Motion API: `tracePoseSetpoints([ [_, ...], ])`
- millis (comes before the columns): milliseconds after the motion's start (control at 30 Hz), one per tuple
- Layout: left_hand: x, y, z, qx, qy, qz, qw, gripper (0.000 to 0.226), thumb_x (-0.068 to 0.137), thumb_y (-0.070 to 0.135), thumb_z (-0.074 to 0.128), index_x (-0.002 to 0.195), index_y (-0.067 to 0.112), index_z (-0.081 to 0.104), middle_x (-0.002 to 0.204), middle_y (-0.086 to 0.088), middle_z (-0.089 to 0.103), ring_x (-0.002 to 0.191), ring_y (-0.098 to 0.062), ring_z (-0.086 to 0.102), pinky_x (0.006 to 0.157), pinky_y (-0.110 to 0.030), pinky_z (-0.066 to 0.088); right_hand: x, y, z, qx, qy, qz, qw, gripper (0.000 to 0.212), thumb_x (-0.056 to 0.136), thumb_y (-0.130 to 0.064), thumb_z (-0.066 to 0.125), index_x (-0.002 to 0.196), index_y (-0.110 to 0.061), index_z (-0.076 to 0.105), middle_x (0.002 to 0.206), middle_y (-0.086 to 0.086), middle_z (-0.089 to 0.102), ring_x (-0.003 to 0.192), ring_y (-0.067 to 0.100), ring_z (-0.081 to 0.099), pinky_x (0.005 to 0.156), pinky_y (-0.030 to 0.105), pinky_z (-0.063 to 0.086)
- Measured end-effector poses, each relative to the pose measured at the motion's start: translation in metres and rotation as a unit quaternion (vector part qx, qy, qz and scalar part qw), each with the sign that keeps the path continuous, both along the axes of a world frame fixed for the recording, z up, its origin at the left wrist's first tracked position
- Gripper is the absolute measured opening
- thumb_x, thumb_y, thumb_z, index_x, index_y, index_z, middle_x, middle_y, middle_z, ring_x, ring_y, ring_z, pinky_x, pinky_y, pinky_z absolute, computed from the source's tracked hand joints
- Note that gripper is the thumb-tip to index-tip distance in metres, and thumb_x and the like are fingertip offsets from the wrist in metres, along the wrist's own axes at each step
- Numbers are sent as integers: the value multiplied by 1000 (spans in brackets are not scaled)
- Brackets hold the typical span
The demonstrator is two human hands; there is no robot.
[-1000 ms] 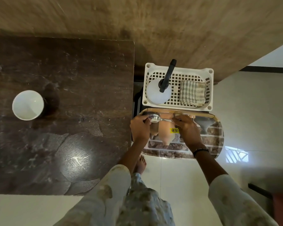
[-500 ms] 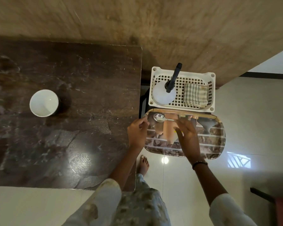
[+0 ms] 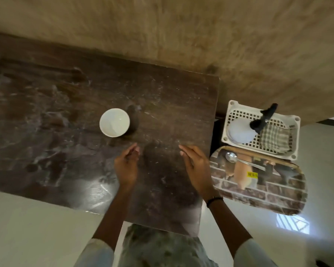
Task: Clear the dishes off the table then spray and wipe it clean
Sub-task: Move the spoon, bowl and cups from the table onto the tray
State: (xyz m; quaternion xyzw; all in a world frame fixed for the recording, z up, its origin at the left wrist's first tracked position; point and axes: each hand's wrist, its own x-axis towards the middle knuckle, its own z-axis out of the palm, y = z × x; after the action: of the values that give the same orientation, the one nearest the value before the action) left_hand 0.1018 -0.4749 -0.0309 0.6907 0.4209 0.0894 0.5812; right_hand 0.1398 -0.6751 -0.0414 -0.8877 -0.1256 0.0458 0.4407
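Both hands hover above the dark marble table (image 3: 66, 112), holding nothing: the left hand (image 3: 126, 166) has loosely curled fingers, the right hand (image 3: 196, 168) is spread with fingers extended. A white bowl (image 3: 114, 122) stands on the table just beyond the left hand. Beside the table, a steel spoon (image 3: 243, 160) lies on a brick-patterned tray (image 3: 268, 195). Behind it, a white basket (image 3: 295, 143) holds a spray bottle (image 3: 241, 130) and a checked cloth (image 3: 274, 139).

Your left hand (image 3: 126, 167) and right hand (image 3: 196, 168) are extended forward, apart, palms facing inward, fingers relaxed, holding nothing.
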Motion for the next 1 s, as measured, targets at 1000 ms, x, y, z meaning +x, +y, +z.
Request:
tracePoseSetpoints([
  [1000,34,90,-13,80,15,-93,992,27,87,8,63,113,4,68,104,-5,70,92,-13,66,81,-22,55,28,144,-23,77,230,-126,962,26,97,-10,58,118,1,67,99,17,73,85,21,67,73,40,62],
])
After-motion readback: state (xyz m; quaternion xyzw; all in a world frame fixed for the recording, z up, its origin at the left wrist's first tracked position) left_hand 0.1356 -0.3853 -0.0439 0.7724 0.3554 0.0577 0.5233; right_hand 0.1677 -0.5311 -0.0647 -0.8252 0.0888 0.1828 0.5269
